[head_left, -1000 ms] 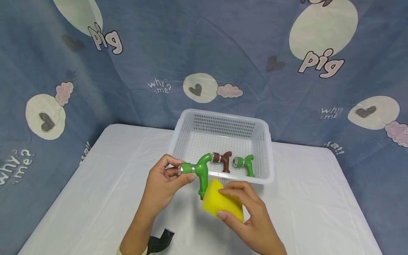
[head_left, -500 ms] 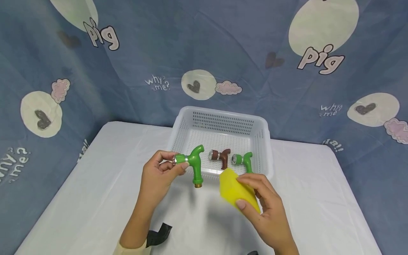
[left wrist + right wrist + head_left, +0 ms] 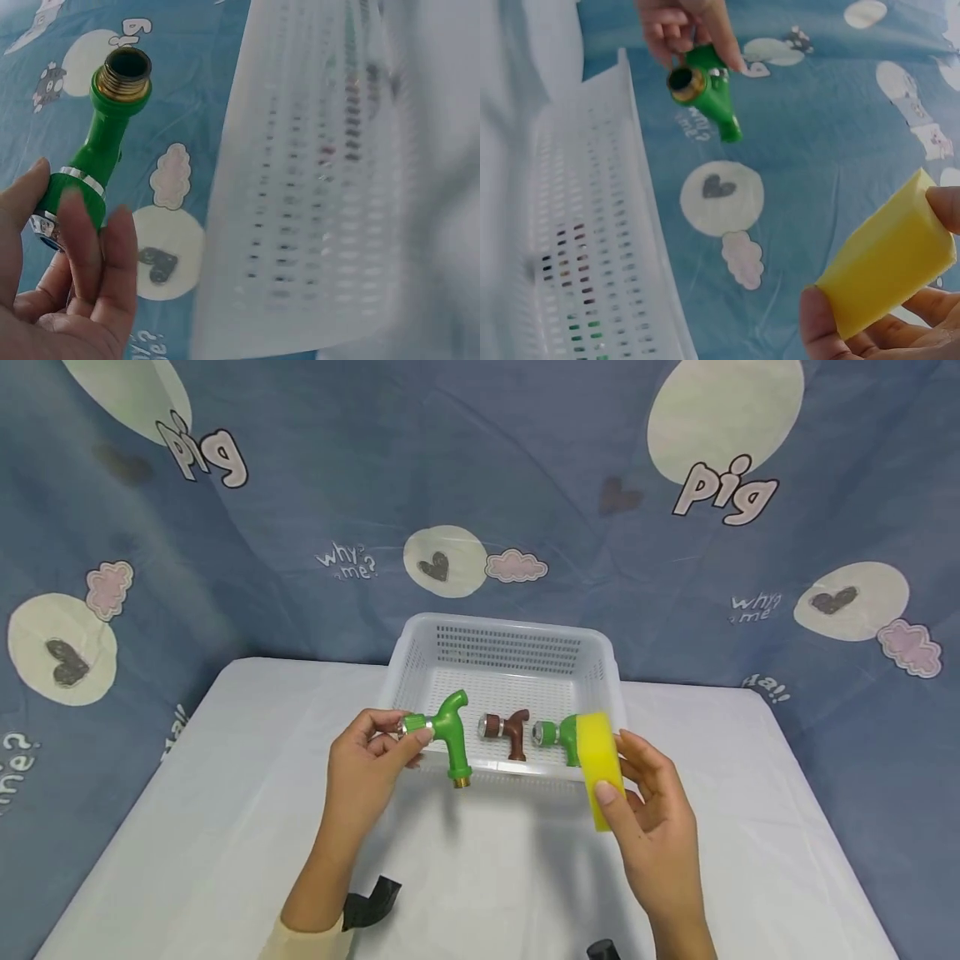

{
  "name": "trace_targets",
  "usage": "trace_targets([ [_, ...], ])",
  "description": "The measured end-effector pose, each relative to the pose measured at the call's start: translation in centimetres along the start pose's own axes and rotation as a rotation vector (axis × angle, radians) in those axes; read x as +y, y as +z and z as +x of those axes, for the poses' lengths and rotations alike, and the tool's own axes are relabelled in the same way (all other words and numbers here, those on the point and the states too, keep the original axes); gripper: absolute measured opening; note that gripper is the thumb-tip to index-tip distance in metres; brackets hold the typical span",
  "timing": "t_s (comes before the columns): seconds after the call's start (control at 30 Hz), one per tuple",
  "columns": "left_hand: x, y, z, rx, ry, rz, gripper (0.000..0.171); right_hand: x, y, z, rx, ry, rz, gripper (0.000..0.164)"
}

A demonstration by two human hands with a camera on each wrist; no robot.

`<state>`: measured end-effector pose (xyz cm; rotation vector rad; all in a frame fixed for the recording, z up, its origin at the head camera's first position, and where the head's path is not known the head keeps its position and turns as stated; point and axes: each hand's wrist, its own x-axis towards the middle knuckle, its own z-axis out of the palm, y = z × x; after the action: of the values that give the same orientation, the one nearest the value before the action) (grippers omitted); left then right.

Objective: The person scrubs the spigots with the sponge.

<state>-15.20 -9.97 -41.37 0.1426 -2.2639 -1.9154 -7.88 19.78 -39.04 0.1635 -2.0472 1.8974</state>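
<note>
My left hand [image 3: 371, 760] grips a green tap [image 3: 452, 739] by its ribbed knob end, above the front left of the white basket. The tap's brass threaded end [image 3: 124, 75] shows in the left wrist view, pointing away from the fingers. A yellow sponge [image 3: 600, 768] is pinched upright between thumb and fingers of my right hand [image 3: 660, 818], at the basket's front right corner. Inside the basket [image 3: 510, 635] lie a brown tap [image 3: 516, 732] and a second green tap [image 3: 557, 733], which the sponge partly covers in the head view.
The basket stands on a white-covered table [image 3: 480, 877] against a blue printed cloth [image 3: 480, 468]. Black strap-like pieces show near the left wrist [image 3: 371, 903] and at the bottom edge [image 3: 602, 950].
The sponge has moved from beside the tap's threaded end away to the right and turned upright. The held tap has shifted slightly up and left, away from the sponge.
</note>
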Motion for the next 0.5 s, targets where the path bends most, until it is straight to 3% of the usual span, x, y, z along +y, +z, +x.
trace_targets([
  [0.23,0.7,0.7,4.5,-0.013,0.108,0.321,0.048,-0.2,0.0,0.1,0.027,0.028,0.001,0.054],
  [0.37,-0.1,1.7,6.1,-0.056,0.093,0.490,0.050,-0.1,0.0,0.1,0.030,0.028,-0.009,0.051],
  [0.5,-0.8,3.0,7.2,-0.099,0.044,0.641,0.034,0.1,0.0,0.2,0.028,0.044,-0.033,0.047],
])
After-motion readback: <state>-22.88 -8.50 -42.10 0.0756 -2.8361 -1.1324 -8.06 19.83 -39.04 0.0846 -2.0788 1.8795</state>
